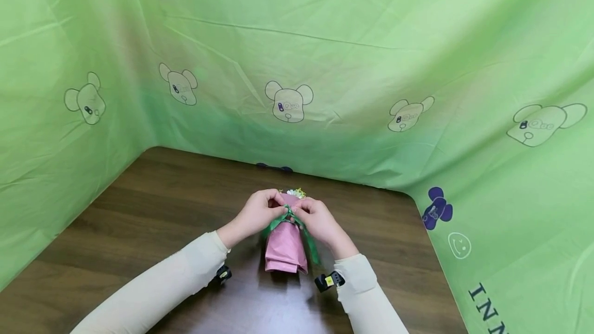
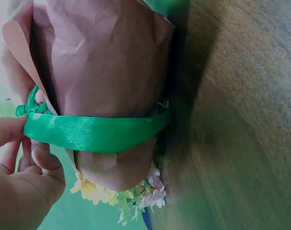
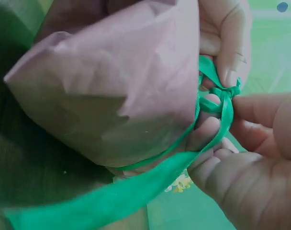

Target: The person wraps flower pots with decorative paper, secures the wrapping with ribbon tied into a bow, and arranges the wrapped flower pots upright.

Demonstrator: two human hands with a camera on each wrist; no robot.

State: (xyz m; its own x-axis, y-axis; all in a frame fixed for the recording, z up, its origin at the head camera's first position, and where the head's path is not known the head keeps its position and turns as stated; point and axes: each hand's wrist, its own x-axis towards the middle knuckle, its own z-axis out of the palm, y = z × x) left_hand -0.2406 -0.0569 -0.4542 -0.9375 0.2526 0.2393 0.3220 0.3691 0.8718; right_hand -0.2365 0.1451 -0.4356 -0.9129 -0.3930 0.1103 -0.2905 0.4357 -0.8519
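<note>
A small bouquet wrapped in pink paper (image 1: 284,246) lies on the wooden table, its white and yellow flowers (image 1: 297,193) at the far end. Around its wrapping runs a green satin ribbon (image 2: 93,133), knotted on the upper side. My left hand (image 1: 257,214) pinches the ribbon by the knot (image 3: 225,92) between thumb and fingers. From the other side my right hand (image 1: 319,221) pinches the ribbon too, its fingertips right at the knot. One loose ribbon tail (image 3: 121,191) hangs down beside the paper on the right.
The dark brown table (image 1: 153,205) spreads around the bouquet. Green cloth (image 1: 287,30) printed with bear heads hangs as walls behind and at both sides. Black wrist cameras (image 1: 329,281) sit under both pale sleeves (image 1: 185,267).
</note>
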